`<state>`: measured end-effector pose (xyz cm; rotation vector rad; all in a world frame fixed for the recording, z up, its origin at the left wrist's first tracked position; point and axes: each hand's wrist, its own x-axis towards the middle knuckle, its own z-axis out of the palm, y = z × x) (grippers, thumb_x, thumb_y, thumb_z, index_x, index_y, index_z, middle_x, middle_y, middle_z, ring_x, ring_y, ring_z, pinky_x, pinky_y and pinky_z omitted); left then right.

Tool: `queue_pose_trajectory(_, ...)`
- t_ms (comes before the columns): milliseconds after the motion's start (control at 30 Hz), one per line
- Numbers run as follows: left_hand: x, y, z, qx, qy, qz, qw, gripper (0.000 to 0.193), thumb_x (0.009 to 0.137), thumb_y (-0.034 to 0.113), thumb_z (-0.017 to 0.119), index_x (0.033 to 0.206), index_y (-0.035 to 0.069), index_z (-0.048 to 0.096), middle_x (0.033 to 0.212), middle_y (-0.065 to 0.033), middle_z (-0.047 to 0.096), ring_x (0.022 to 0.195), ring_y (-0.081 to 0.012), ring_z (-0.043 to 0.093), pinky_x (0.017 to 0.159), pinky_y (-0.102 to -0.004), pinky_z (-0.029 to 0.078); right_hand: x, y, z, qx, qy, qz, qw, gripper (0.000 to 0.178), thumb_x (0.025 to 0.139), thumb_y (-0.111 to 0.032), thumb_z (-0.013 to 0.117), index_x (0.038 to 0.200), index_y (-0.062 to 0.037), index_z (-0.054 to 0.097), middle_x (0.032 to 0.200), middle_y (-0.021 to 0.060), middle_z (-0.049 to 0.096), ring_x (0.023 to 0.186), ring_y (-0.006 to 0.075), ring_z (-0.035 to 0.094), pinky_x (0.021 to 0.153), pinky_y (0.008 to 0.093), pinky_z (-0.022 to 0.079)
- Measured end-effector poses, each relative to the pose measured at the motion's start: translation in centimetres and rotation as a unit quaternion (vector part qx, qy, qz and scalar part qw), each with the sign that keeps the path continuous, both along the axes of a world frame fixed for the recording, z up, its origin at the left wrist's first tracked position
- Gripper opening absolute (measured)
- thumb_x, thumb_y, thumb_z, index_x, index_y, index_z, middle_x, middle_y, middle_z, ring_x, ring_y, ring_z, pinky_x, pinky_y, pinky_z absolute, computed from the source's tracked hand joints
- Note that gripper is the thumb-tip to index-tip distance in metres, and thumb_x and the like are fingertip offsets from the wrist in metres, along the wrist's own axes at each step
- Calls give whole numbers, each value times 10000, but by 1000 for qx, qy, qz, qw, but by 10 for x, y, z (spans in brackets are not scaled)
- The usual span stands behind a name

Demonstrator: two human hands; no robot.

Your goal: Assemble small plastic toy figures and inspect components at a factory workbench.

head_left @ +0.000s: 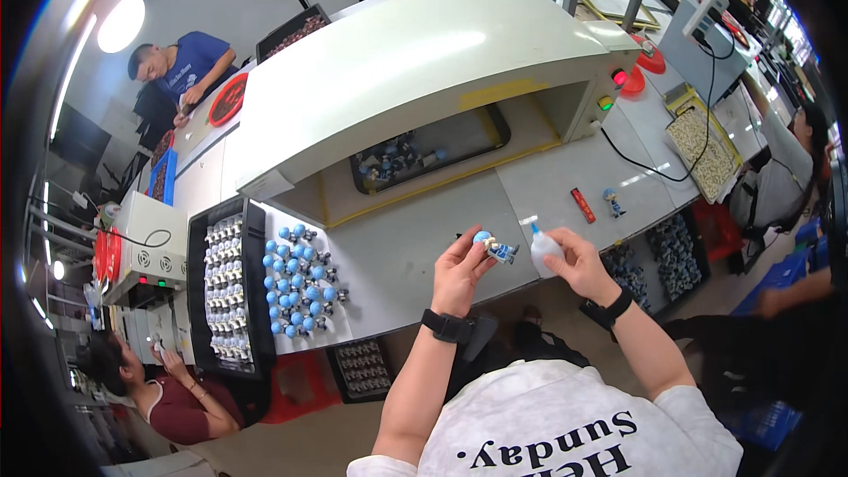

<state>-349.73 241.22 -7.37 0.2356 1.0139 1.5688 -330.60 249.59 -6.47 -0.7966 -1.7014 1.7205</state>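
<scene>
My left hand [454,278] is closed on a small figurine [502,251] with a blue head and a blue-and-white body, held just over the table's near edge. My right hand [579,267] wraps round a white squeeze bottle [542,253]. The bottle's blue nozzle points up and away from me, a short gap to the right of the figurine. A similar figurine [613,202] lies on the table beyond my right hand, beside a red strip-shaped object [582,206]. Many more blue-headed figurines [300,287] are grouped on the left of the table.
A large cream tunnel machine [424,71] spans the table ahead; a dark tray [505,131] of figurines sits in its opening. At far left stands a black tray [198,291] of white pieces. Lower trays hold more figurines. Co-workers sit left and right. A black cable [645,168] crosses the right side.
</scene>
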Motion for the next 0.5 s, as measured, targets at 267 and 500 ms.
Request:
queue_pose_trajectory(267,1,-8,-1,-2,-3,27,1000,286,858,68,508,1128,-20,479,1033,-97,560,931,-179,562,801,-306,493,-6,-22,19,-35,-71,44,996,318,762,-119,652,1035,21,570,914,82,612,829,120,566,745,243,458)
queue_pose_trajectory(500,3,-12,-3,5,-6,54,998,260,838,28,524,1087,-26,475,990,-99,562,920,-186,564,818,-324,492,-5,-25,13,30,-127,31,991,313,733,-164,665,982,12,596,858,110,628,783,145,591,712,258,468)
